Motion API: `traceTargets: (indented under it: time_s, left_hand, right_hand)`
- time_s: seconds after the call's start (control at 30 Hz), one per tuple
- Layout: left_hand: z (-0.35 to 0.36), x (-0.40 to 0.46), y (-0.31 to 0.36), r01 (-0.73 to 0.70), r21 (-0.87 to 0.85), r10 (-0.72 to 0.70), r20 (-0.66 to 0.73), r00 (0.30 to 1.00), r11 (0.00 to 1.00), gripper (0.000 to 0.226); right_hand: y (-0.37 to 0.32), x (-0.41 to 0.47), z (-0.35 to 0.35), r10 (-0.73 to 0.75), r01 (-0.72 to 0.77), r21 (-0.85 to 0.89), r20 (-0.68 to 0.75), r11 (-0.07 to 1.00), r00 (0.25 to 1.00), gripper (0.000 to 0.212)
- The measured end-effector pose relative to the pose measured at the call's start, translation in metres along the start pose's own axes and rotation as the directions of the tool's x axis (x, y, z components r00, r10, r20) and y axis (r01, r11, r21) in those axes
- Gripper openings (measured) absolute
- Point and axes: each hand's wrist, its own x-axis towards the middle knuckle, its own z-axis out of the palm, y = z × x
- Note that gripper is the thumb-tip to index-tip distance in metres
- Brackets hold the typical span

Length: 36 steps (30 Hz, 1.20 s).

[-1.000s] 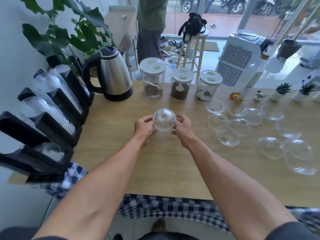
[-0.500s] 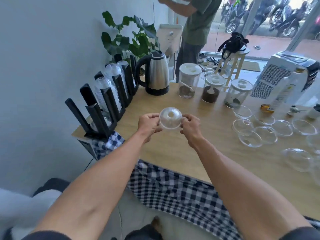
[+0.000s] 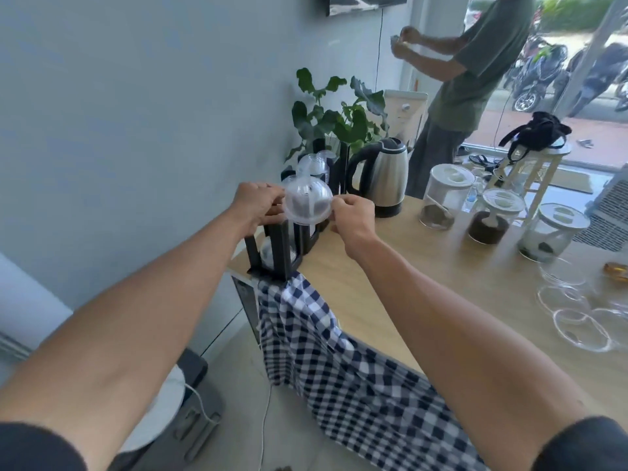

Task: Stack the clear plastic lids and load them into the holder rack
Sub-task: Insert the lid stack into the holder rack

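Observation:
A clear dome lid (image 3: 308, 202) is pinched by its rim between my left hand (image 3: 260, 205) and my right hand (image 3: 351, 215). Both hands hold it just above the near end of the black holder rack (image 3: 277, 248), which stands along the table's left edge by the wall. Lids stacked in the rack's near slot (image 3: 268, 254) and in its far slots (image 3: 311, 164) show through. Several loose clear lids (image 3: 574, 312) lie on the wooden table (image 3: 424, 283) at the right.
A steel kettle (image 3: 382, 180) stands just behind the rack, with a leafy plant (image 3: 334, 117) behind it. Three lidded jars (image 3: 492, 212) sit mid-table. A checked cloth (image 3: 339, 362) hangs off the near edge. A person (image 3: 465, 79) stands beyond the table.
Both hands carried the lid left from mid-table to above the rack's near end. My view swung left, so the loose lids now sit at the right edge.

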Motion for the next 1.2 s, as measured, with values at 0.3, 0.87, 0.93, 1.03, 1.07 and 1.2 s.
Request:
traceTargets:
  time_s: [0.3,0.87,0.93,1.03,1.07,1.2]
  left_hand:
    - [-0.073,0.079,0.01,-0.004,0.252,-0.019,0.089,0.996,0.968,0.017]
    - [-0.09,0.185,-0.09,0.265,0.365,-0.399,0.363,0.842,0.893,0.004]
    - [-0.09,0.19,-0.106,0.288,0.34,-0.412,0.383,0.827,0.895,0.006]
    - [-0.091,0.194,-0.122,0.3,0.31,-0.412,0.417,0.81,0.902,0.025]
    - [-0.091,0.195,-0.126,0.304,0.308,-0.416,0.425,0.804,0.901,0.031]
    - [-0.093,0.198,-0.138,0.316,0.335,-0.443,0.435,0.784,0.888,0.046]
  right_hand:
    - [-0.016,0.028,0.078,0.125,-0.125,-0.017,0.007,0.992,0.992,0.025]
    - [0.056,0.038,0.132,0.534,-0.53,0.071,-0.158,0.845,0.83,0.019]
    - [0.064,0.038,0.135,0.536,-0.534,0.058,-0.168,0.843,0.827,0.021]
    - [0.073,0.04,0.136,0.533,-0.533,0.056,-0.183,0.844,0.826,0.019]
    - [0.074,0.04,0.136,0.531,-0.532,0.052,-0.185,0.845,0.827,0.017]
    - [0.077,0.04,0.134,0.524,-0.528,0.026,-0.17,0.849,0.834,0.011]
